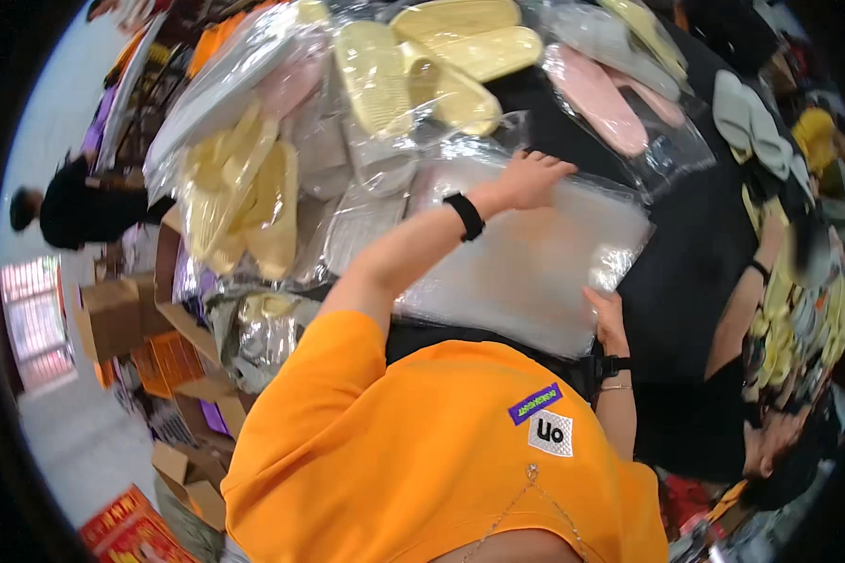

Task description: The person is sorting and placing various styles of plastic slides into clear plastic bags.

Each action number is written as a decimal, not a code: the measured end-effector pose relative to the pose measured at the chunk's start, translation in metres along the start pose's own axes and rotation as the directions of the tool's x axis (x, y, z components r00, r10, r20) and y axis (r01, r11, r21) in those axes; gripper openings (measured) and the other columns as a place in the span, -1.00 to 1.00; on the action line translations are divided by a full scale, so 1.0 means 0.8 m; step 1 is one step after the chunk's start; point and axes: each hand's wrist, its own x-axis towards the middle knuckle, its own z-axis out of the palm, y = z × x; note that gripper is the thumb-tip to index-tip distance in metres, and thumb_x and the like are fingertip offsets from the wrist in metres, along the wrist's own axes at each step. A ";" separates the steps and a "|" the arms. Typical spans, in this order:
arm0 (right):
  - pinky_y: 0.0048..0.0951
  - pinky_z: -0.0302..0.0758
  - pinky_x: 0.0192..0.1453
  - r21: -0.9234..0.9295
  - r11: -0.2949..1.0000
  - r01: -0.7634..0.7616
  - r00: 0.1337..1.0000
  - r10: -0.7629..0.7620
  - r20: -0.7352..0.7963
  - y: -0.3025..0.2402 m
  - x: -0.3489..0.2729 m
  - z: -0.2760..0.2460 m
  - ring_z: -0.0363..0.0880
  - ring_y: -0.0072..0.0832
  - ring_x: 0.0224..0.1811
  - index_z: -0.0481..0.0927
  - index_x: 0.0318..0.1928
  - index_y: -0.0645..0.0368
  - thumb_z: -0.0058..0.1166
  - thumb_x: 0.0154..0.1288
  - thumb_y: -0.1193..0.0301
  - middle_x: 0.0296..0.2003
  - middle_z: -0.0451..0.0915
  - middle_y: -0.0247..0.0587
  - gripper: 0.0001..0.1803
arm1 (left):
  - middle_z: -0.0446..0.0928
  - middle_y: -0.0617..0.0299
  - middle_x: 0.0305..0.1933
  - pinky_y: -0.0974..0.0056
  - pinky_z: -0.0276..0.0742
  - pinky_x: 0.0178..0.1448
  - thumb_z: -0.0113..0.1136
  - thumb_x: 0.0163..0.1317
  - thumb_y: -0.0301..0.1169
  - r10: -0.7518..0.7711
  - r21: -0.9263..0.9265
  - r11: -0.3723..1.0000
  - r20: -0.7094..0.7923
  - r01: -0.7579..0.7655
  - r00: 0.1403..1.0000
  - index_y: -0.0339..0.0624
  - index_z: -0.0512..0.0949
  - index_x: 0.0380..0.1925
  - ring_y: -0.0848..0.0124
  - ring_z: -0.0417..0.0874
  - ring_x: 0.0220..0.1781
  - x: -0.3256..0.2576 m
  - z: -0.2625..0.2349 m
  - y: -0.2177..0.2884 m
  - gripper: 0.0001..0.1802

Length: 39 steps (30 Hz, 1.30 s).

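A flat stack of clear plastic bags (pixel 526 267) lies in front of me on the black table. My left hand (pixel 535 178) rests on its far edge, fingers stretched out to the right. At the near right corner, my right hand (pixel 607 314) grips the stack's edge, the thumb on top and the other fingers mostly hidden. Just beyond the stack are bagged yellow slippers (pixel 376 80). Bagged pink slippers (pixel 596 98) lie farther right, and another bagged yellow pair (pixel 244 202) is at the left.
The black tabletop (pixel 676 244) shows to the right of the stack. There a co-worker's arm (pixel 742 300) reaches toward a heap of slippers (pixel 784 328). Cardboard boxes (pixel 117 314) stand on the floor at the left, where another person (pixel 89 202) is farther off.
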 end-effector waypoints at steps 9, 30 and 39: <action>-0.46 0.43 -0.09 -0.045 0.999 0.005 1.000 -0.005 -0.001 0.027 0.033 -0.024 0.50 -0.47 -0.20 0.44 -0.06 0.32 0.09 0.07 0.52 -0.22 0.53 -0.26 -0.63 | 0.14 0.13 0.28 -0.16 -0.04 0.26 0.25 -0.10 -0.38 -0.363 0.137 0.830 -0.603 0.541 0.710 0.14 0.29 0.14 0.06 0.07 0.33 -0.228 0.042 -0.042 -0.30; -0.48 0.37 -0.12 -0.072 0.992 0.101 0.995 -0.100 0.011 0.039 0.034 -0.037 0.47 -0.53 -0.25 0.48 -0.12 0.34 0.06 -0.02 0.60 -0.27 0.53 -0.33 -0.65 | 0.34 0.21 0.11 0.00 0.20 0.09 0.20 -0.12 -0.41 -0.368 0.127 0.859 -0.520 0.496 0.771 0.05 0.40 0.04 0.15 0.24 0.22 -0.251 -0.084 -0.093 -0.42; -0.50 0.39 -0.17 -0.028 0.983 0.179 0.983 -0.178 0.049 0.036 0.033 0.029 0.45 -0.56 -0.30 0.52 -0.16 0.29 0.12 -0.06 0.56 -0.33 0.52 -0.35 -0.66 | 0.48 -0.02 -0.03 0.13 0.32 0.07 0.08 0.06 -0.38 -0.333 -0.170 0.937 -0.704 0.306 0.627 0.04 0.60 -0.27 0.13 0.41 0.10 -0.138 -0.144 -0.184 -0.79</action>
